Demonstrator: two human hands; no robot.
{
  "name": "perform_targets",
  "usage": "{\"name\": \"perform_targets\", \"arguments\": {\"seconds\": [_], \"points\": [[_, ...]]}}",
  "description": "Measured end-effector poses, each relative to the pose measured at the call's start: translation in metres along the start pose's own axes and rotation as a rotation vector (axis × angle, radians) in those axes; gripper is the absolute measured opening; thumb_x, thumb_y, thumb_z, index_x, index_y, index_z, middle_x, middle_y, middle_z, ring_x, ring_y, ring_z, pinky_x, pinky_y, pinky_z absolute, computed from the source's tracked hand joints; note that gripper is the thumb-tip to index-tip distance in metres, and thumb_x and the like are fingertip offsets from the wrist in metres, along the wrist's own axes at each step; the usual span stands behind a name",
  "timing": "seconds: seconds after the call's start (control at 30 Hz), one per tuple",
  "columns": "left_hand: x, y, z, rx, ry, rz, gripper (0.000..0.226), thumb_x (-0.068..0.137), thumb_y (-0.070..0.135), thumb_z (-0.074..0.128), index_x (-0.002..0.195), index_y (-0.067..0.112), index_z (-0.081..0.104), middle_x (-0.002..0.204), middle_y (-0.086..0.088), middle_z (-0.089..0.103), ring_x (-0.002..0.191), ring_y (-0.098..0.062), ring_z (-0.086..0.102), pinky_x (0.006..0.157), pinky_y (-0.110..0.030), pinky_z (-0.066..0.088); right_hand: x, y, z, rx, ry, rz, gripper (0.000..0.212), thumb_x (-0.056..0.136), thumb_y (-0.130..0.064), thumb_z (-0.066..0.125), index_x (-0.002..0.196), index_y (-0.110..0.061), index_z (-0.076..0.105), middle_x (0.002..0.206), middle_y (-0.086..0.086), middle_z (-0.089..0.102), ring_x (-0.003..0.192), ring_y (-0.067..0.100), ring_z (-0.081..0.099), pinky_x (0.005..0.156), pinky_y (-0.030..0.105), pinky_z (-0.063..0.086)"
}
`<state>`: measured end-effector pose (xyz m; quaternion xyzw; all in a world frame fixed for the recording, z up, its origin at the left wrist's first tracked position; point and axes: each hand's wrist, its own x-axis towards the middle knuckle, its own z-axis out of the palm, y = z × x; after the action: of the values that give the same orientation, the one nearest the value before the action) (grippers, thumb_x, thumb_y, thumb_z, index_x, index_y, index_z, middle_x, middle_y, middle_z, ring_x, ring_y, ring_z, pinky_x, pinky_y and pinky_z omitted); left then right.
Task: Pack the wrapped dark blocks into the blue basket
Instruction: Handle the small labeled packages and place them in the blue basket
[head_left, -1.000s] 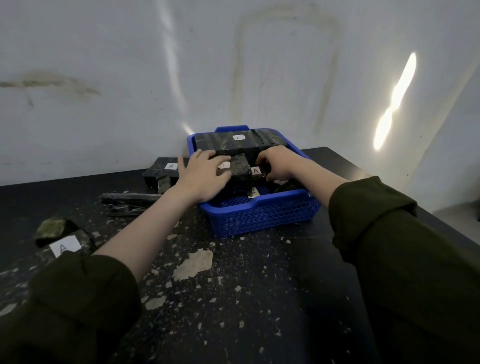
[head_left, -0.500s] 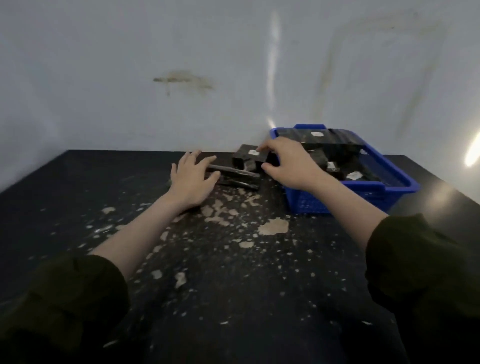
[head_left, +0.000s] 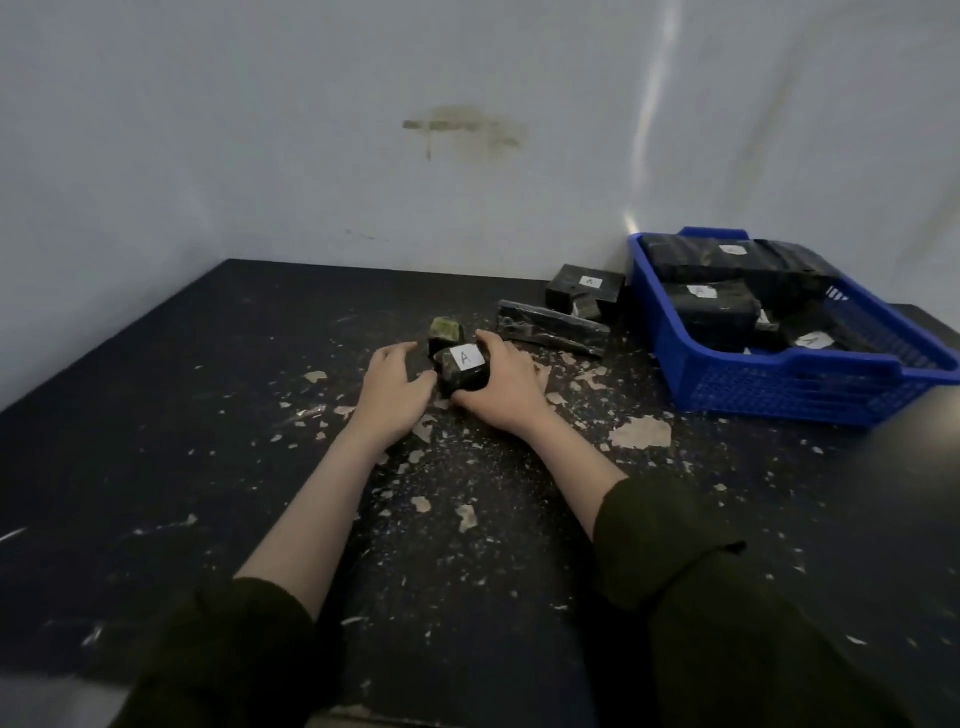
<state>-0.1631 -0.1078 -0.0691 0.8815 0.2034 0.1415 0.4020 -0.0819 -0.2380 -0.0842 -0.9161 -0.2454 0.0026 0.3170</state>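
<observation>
The black table (head_left: 156, 467) carries all the work, and the blue basket (head_left: 779, 395) stands at its far right corner against the wall, well apart from the hands. The main risk is the placement: the basket already holds several packed blocks (head_left: 711, 312), leaving only a partial gap at its near side, so a block set down carelessly probably rides up on its neighbours or perches on the rim and tips out. Between the hands and the basket lie a flat wrapped slab (head_left: 550, 328) and, just beside the basket wall, a boxy block (head_left: 584, 288); a low carry to the right is likely to clip either one. The labelled block (head_left: 462, 369), with its white "A" tag facing up, sits on the table at the centre. The right hand (head_left: 506, 387) grips it, fingers curled round its right side and thumb at its near edge. The left hand (head_left: 395, 387) lies just beside its left side with fingers loosely bent and holding nothing; whether it touches the wrap cannot be told. The glossy wrap may slip in a one-handed lift. A smaller greenish block (head_left: 445, 331) touches the labelled block from behind and may be dragged or toppled when it rises. Pale flakes (head_left: 641, 432) litter the surface and may cling to the wrap.
</observation>
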Motion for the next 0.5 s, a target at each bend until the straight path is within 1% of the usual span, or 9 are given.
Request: {"name": "perform_targets", "arguments": {"seconds": [0.1, 0.17, 0.23, 0.27, 0.3, 0.37, 0.43, 0.5], "points": [[0.000, -0.001, 0.001, -0.016, 0.000, 0.002, 0.049, 0.098, 0.024, 0.052, 0.144, 0.011, 0.042, 0.148, -0.011, 0.041, 0.136, -0.024, 0.039, 0.109, -0.032, 0.031, 0.002, 0.002, 0.000, 0.053, 0.054, 0.027, 0.082, 0.072, -0.039, 0.083, 0.143, -0.026, 0.044, 0.141, 0.000, 0.055, 0.133, 0.027, 0.046, 0.109, 0.053, 0.036], [0.000, 0.001, -0.001, -0.058, -0.020, -0.007, 0.044, 0.098, 0.026, 0.052, 0.139, 0.011, 0.049, 0.141, -0.008, 0.051, 0.130, -0.022, 0.047, 0.103, -0.031, 0.035, -0.001, 0.003, -0.002, 0.087, 0.086, 0.034, 0.081, 0.067, -0.039, 0.089, 0.137, -0.024, 0.050, 0.135, -0.001, 0.059, 0.127, 0.023, 0.052, 0.106, 0.049, 0.041], [-0.001, 0.004, -0.002, -0.177, -0.056, -0.031, 0.038, 0.098, 0.030, 0.052, 0.132, 0.012, 0.057, 0.128, -0.001, 0.060, 0.117, -0.017, 0.054, 0.095, -0.027, 0.039, -0.008, 0.004, -0.004, 0.155, 0.116, 0.022, 0.078, 0.065, -0.035, 0.091, 0.131, -0.020, 0.053, 0.129, 0.001, 0.061, 0.122, 0.020, 0.055, 0.103, 0.040, 0.045], [-0.002, 0.007, -0.002, -0.241, -0.084, -0.043, 0.036, 0.098, 0.031, 0.052, 0.129, 0.013, 0.060, 0.120, 0.002, 0.062, 0.112, -0.014, 0.055, 0.093, -0.027, 0.040, -0.013, 0.004, -0.005, 0.188, 0.138, 0.014, 0.075, 0.066, -0.032, 0.091, 0.129, -0.019, 0.054, 0.127, 0.001, 0.061, 0.119, 0.019, 0.056, 0.100, 0.035, 0.046], [-0.003, 0.009, -0.001, -0.313, -0.114, -0.056, 0.035, 0.098, 0.031, 0.053, 0.126, 0.013, 0.063, 0.117, 0.003, 0.063, 0.110, -0.013, 0.056, 0.094, -0.028, 0.043, -0.018, 0.004, -0.007, 0.211, 0.168, 0.005, 0.072, 0.067, -0.030, 0.091, 0.128, -0.019, 0.054, 0.124, 0.001, 0.061, 0.117, 0.018, 0.056, 0.098, 0.033, 0.047], [-0.004, 0.013, 0.003, -0.491, -0.163, -0.105, 0.034, 0.097, 0.030, 0.056, 0.126, 0.014, 0.063, 0.119, 0.000, 0.064, 0.111, -0.015, 0.060, 0.099, -0.037, 0.051, -0.029, 0.004, -0.010, 0.245, 0.246, -0.022, 0.061, 0.071, -0.027, 0.089, 0.122, -0.023, 0.054, 0.119, -0.002, 0.059, 0.113, 0.016, 0.056, 0.097, 0.036, 0.050], [-0.007, 0.018, 0.009, -0.642, -0.193, -0.170, 0.034, 0.096, 0.027, 0.059, 0.128, 0.017, 0.061, 0.123, -0.004, 0.063, 0.111, -0.019, 0.062, 0.094, -0.038, 0.055, -0.040, 0.005, -0.015, 0.295, 0.300, -0.041, 0.050, 0.075, -0.021, 0.085, 0.114, -0.027, 0.054, 0.117, -0.003, 0.057, 0.110, 0.015, 0.057, 0.093, 0.039, 0.054], [-0.010, 0.022, 0.014, -0.746, -0.201, -0.180, 0.024, 0.096, 0.018, 0.060, 0.120, 0.016, 0.063, 0.120, -0.010, 0.064, 0.108, -0.025, 0.065, 0.088, -0.037, 0.058, -0.052, 0.007, -0.022, 0.353, 0.307, -0.042, 0.046, 0.077, -0.015, 0.083, 0.111, -0.027, 0.054, 0.118, -0.001, 0.057, 0.109, 0.014, 0.058, 0.089, 0.037, 0.057]]}}
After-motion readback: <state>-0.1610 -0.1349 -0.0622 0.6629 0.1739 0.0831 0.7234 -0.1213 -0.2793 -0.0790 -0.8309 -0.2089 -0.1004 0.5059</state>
